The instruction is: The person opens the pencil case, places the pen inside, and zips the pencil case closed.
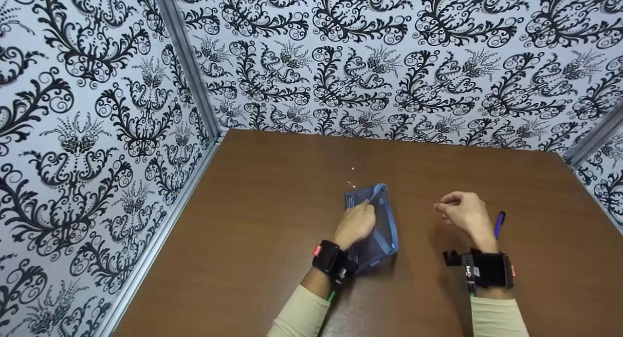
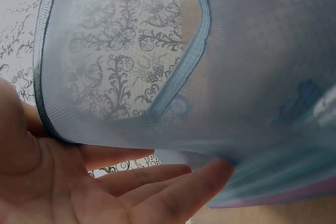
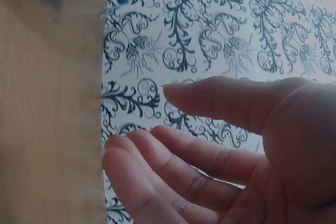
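A blue see-through mesh zipper pouch [image 1: 384, 225] stands tilted over the middle of the table, its blue-trimmed opening facing right. My left hand [image 1: 357, 222] grips it at its upper left side. Close up in the left wrist view, the mesh pouch [image 2: 252, 77] fills most of the picture, with the left hand's fingers [image 2: 173, 198] along its lower edge. My right hand [image 1: 465, 213] hovers to the right of the pouch, fingers loosely bent. Seen from the right wrist, a gap shows between thumb and fingers [image 3: 157, 177], and nothing is held.
Just right of my right wrist lies a purple pen [image 1: 499, 224] with a black end. Small white bits [image 1: 351, 184] are on the brown table [image 1: 272, 181] beyond the pouch. Patterned walls [image 1: 340, 59] close off the back and sides.
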`<state>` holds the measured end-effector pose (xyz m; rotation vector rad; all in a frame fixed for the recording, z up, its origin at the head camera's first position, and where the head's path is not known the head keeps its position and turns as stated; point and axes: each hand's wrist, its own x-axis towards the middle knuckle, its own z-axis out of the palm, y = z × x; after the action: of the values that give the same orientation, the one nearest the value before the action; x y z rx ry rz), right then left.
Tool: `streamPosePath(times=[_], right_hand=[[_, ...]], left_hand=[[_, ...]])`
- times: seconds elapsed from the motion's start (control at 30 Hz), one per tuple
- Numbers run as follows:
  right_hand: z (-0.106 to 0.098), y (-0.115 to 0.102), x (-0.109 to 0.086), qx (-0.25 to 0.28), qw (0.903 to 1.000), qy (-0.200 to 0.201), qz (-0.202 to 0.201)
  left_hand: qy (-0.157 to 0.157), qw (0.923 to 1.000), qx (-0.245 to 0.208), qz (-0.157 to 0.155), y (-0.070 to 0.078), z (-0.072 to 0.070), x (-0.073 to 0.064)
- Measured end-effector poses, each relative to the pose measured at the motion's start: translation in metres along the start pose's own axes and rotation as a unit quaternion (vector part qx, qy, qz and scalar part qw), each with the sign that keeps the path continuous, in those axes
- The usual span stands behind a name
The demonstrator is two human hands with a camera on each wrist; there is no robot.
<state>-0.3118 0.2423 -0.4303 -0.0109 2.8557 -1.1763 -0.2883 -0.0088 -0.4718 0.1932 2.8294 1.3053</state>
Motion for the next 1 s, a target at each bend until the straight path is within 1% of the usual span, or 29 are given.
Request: streamPosePath(times=[0.07, 0.17, 0.33, 0.43, 0.63, 0.83, 1.0], right_hand=[[-0.003, 0.003, 0.000, -0.016, 0.9998, 0.008, 0.005], [-0.007, 0.009, 0.000, -0.033, 0.9992, 0.012, 0.016], [-0.011, 0.019, 0.002, -0.033, 0.9985, 0.009, 0.043], [-0.013, 0.027, 0.004, -0.037, 0.9978, 0.006, 0.054], [-0.017, 0.038, 0.005, -0.041, 0.9970, -0.001, 0.065], [-0.021, 0.047, 0.005, -0.058, 0.9951, 0.032, 0.073], [-0.025, 0.057, 0.005, -0.071, 0.9908, 0.061, 0.098]], left_hand=[[0.001, 1.0000, 0.000, -0.002, 0.000, 0.000, 0.000], [0.003, 0.9999, -0.013, -0.011, 0.000, 0.000, 0.000], [0.001, 0.9993, -0.028, -0.026, -0.001, 0.001, 0.000], [0.000, 0.9991, -0.030, -0.032, -0.001, 0.001, 0.000], [0.002, 0.9992, -0.028, -0.028, -0.001, 0.000, 0.000], [0.005, 0.9998, -0.017, -0.007, -0.001, -0.001, 0.000], [0.001, 0.9999, -0.015, -0.006, -0.001, 0.000, 0.000]])
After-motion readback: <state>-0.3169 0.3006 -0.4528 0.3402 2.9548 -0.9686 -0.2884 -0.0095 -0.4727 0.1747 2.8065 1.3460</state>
